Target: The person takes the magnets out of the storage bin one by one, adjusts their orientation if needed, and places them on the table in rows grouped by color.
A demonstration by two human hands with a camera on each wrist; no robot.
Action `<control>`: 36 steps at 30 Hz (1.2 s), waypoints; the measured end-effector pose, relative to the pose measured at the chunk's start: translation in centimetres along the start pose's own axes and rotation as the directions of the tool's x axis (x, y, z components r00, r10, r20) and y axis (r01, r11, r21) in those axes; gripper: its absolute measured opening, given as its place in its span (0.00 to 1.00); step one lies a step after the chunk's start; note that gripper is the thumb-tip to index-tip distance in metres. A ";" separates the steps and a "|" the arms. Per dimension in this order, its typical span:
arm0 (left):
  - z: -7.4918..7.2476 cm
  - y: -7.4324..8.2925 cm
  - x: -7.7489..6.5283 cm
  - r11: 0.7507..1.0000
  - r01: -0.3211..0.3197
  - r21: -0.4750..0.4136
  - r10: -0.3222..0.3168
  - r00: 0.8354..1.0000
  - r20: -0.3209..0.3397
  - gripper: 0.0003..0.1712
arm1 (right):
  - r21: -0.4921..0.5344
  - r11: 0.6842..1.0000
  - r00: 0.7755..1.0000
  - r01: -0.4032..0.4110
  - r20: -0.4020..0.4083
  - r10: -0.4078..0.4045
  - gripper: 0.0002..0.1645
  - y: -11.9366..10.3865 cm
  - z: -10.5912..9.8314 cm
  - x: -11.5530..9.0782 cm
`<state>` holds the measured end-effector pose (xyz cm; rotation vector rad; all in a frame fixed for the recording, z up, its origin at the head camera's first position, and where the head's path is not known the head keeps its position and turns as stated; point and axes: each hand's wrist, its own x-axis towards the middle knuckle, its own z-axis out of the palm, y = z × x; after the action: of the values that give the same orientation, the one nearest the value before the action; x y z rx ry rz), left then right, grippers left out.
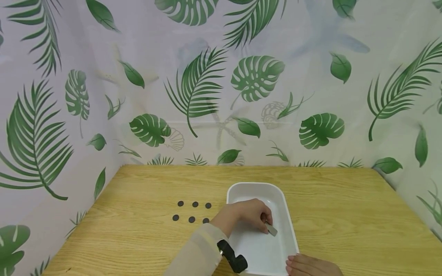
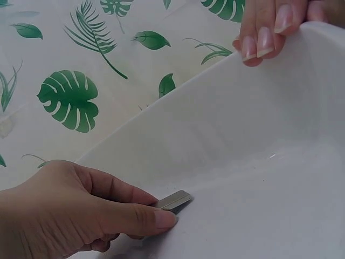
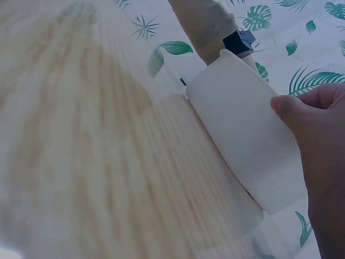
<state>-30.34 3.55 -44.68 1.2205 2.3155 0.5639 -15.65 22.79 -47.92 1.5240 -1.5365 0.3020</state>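
Observation:
Inside a white rectangular tray [image 1: 289, 214], my left hand [image 1: 253, 214] pinches a small flat grey metal piece [image 1: 271, 230] between thumb and fingers. The left wrist view shows one end of this metal piece [image 2: 176, 200] sticking out past the thumb, close over the tray floor [image 2: 242, 226]; its other end is hidden by the fingers. At the tray's near right side my right hand [image 1: 310, 265] grips the rim. Its fingers [image 2: 264, 40] hang over the inner wall, while the right wrist view has the thumb [image 3: 285, 108] against the outer wall.
Left of the tray, several small black discs [image 1: 195, 204] lie in two rows on the wooden table [image 1: 138, 237]. One disc [image 1: 206, 220] is partly covered by my left forearm. A leaf-patterned cloth [image 1: 214, 88] stands behind and at both sides of the table.

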 end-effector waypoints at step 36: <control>-4.4 1.8 -2.8 0.984 -0.131 -0.118 0.117 0.986 -0.116 0.09 | -0.064 0.997 0.998 0.050 0.037 -0.048 0.26 0.3 0.0 -0.3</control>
<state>-30.21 1.50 -39.55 1.3099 2.2635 0.8261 -15.93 23.09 -48.05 1.5204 -1.5194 0.1961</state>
